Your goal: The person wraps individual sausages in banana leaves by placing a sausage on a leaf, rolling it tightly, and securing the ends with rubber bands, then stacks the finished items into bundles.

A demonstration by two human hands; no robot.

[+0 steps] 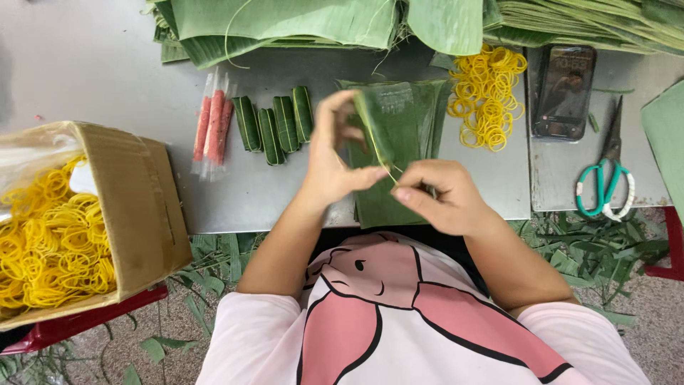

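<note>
Head view shows her left hand [335, 160] pinching a leaf-wrapped roll [374, 128] upright above the steel table [107, 64], thumb and fingers closed around it, while her right hand [442, 196] pulls a yellow rubber band [381, 160] taut, seemingly to bind it.

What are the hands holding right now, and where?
The left hand grips a leaf-wrapped roll at its lower end; the right hand pinches a yellow rubber band stretched around it.
</note>
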